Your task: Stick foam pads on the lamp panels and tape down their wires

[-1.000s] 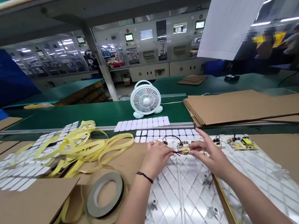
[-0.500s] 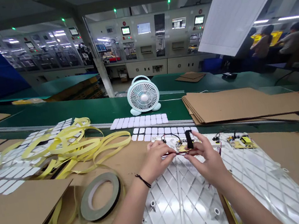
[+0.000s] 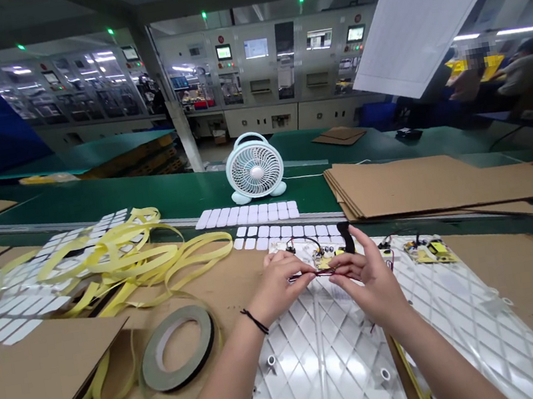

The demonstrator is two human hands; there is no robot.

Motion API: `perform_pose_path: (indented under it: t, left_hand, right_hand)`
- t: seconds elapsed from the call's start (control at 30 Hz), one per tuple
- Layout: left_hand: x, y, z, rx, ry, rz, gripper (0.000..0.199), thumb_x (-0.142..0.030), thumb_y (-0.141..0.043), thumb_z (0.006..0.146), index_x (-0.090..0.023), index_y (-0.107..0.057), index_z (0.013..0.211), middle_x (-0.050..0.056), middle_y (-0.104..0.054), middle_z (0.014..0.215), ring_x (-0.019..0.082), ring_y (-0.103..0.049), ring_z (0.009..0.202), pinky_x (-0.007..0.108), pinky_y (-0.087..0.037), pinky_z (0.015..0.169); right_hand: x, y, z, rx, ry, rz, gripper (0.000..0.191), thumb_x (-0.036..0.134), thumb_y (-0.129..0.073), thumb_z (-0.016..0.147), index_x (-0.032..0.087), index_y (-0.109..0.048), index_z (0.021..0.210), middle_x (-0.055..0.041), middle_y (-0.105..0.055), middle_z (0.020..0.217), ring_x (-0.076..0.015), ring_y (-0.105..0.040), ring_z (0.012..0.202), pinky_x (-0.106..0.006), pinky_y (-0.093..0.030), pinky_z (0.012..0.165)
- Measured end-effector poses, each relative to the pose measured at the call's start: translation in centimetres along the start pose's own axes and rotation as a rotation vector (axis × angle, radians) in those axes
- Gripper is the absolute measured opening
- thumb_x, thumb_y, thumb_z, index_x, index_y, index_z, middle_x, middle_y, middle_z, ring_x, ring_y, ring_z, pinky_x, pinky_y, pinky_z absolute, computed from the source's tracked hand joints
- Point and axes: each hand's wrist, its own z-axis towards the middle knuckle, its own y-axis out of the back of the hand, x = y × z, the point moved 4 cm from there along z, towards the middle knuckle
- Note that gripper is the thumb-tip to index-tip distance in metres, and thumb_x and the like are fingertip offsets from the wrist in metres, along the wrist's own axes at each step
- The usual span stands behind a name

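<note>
Gleaming, a diamond-ribbed white panel (image 3: 339, 356) lies at six o'clock; left hand (image 3: 282, 282) and right hand (image 3: 373, 280) narrowly pinch thin wires (image 3: 322, 272).

We've got pale machine cabinets (image 3: 261, 119) with lit screens (image 3: 256, 49) behind a support post (image 3: 184, 135), green lamps (image 3: 203, 15) above them, strip lights (image 3: 530, 28) glowing far right.

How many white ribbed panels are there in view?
2: the left panel, partly beneath the left hand, and the right panel, beside it. Any stacked underneath would be hidden.
</note>
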Motion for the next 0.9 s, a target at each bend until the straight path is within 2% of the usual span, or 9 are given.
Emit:
perform_pose_path:
  t: [0.17, 0.43, 0.73, 0.9]
  left_hand:
    - [0.0, -0.1, 0.0, -0.014, -0.011, -0.004, 0.013, -0.034, -0.058, 0.086, -0.027, -0.069, 0.089, -0.002, -0.070, 0.088, 0.018, -0.051, 0.096, 0.038, -0.026, 0.093]
    - [-0.7, -0.4, 0.0, -0.007, -0.053, 0.021, 0.017, -0.037, -0.056, 0.087, -0.027, -0.069, 0.088, -0.002, -0.069, 0.083, 0.016, -0.053, 0.090, 0.037, -0.027, 0.090]
    - [-0.5, -1.4, -0.1, -0.012, -0.155, 0.049, 0.021, -0.037, -0.053, 0.089, -0.027, -0.070, 0.094, -0.001, -0.069, 0.080, 0.014, -0.056, 0.083, 0.035, -0.029, 0.089]
    - [-0.2, -1.4, -0.1, -0.035, -0.134, 0.074, 0.019, -0.034, -0.053, 0.089, -0.024, -0.069, 0.085, -0.001, -0.069, 0.076, 0.013, -0.058, 0.078, 0.034, -0.031, 0.088]
  right_hand:
    - [0.0, 0.0, 0.0, -0.054, -0.012, 0.030, 0.081, 0.032, -0.069, 0.075, 0.025, -0.022, 0.141, -0.0064, -0.066, 0.093, -0.0188, -0.066, 0.077, -0.040, -0.055, 0.080]
    - [0.0, -0.3, -0.3, -0.104, -0.084, -0.055, 0.069, 0.032, -0.070, 0.072, 0.024, -0.035, 0.131, -0.0029, -0.068, 0.080, -0.0203, -0.067, 0.074, -0.041, -0.055, 0.079]
    - [0.2, -0.4, -0.5, -0.076, -0.071, -0.150, 0.063, 0.031, -0.068, 0.073, 0.024, -0.039, 0.129, -0.0026, -0.069, 0.080, -0.0205, -0.068, 0.075, -0.038, -0.055, 0.077]
    - [0.4, -0.2, -0.4, -0.017, 0.006, -0.264, 0.061, 0.026, -0.059, 0.078, 0.024, -0.035, 0.134, -0.0042, -0.066, 0.090, -0.0180, -0.066, 0.074, -0.038, -0.053, 0.079]
